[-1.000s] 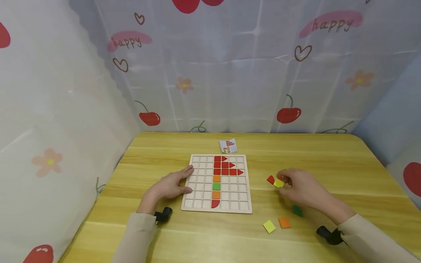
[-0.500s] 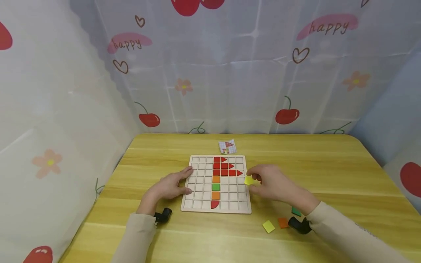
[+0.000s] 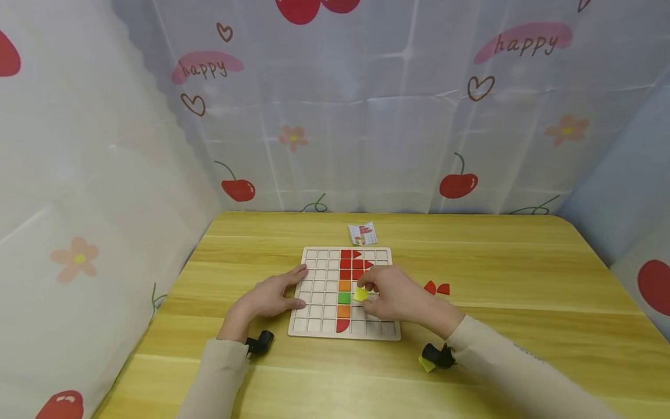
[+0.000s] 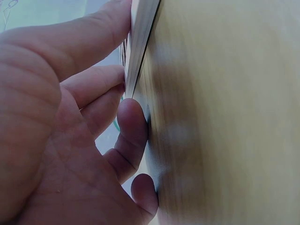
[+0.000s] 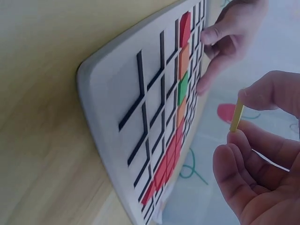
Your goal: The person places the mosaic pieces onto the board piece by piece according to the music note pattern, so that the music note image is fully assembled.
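Note:
My right hand (image 3: pixel 395 294) pinches a yellow square tile (image 3: pixel 360 294) by its edges, over the right half of the wooden grid board (image 3: pixel 320 286). From the right wrist, the thin yellow tile (image 5: pixel 237 115) shows between thumb and fingertips, apart from the board. My left hand (image 3: pixel 269 295) rests at the board's left edge, thumb and fingers touching it. On the board lie rows of red tiles (image 3: pixel 345 264), with an orange tile (image 3: pixel 344 286), a green tile (image 3: pixel 344 298), another orange tile and a red rounded tile (image 3: pixel 342 325) below. My right hand hides some cells.
Two red rounded tiles (image 3: pixel 443 289) lie right of the board. Another yellow tile (image 3: pixel 426 365) peeks out beneath the black wrist camera (image 3: pixel 438 356). Behind the board is a small printed pattern card (image 3: pixel 362 233). A patterned curtain (image 3: pixel 335 116) stands at the table's back.
My right hand has carried the yellow tile left from the table's right side to above the board. Two red tiles there are uncovered now. The left hand stays put.

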A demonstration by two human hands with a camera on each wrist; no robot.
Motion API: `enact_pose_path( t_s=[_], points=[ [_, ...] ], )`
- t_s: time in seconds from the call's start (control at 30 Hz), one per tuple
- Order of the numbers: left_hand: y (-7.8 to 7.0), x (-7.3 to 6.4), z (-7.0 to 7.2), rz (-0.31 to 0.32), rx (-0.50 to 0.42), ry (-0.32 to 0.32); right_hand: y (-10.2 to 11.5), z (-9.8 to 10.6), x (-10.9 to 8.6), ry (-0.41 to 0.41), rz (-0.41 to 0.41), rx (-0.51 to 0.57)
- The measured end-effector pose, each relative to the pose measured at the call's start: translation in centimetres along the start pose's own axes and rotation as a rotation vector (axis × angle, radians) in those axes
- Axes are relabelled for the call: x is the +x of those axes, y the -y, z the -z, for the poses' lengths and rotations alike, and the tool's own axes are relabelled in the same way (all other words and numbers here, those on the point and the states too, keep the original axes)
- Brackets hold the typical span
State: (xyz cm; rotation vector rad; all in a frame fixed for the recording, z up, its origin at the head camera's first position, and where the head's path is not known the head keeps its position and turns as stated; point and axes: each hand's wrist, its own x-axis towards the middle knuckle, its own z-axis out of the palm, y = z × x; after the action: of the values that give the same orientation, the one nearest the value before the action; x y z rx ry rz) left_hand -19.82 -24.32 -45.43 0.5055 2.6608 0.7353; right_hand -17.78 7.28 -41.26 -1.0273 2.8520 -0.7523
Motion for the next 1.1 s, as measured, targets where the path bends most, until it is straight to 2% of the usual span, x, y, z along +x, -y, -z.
enact_pose_path(
  t_s=[0.27,0.5,0.87,1.1],
  points=[
    [0.3,0.2,0.1,0.009,0.001,0.001,1.6,-1.7,1.9,0.109,0.005,0.05],
    [0.2,0.1,0.0,-0.007,-0.007,0.002,2.4,-3.5,2.8,0.184,0.068,0.1],
    [0.3,0.3,0.0,-0.013,-0.001,0.004,3.2,-5.6,3.4,0.256,0.088,0.048],
    [0.3,0.3,0.1,0.004,-0.003,0.003,3.3,-5.7,3.4,0.26,0.097,-0.007]
  ],
)
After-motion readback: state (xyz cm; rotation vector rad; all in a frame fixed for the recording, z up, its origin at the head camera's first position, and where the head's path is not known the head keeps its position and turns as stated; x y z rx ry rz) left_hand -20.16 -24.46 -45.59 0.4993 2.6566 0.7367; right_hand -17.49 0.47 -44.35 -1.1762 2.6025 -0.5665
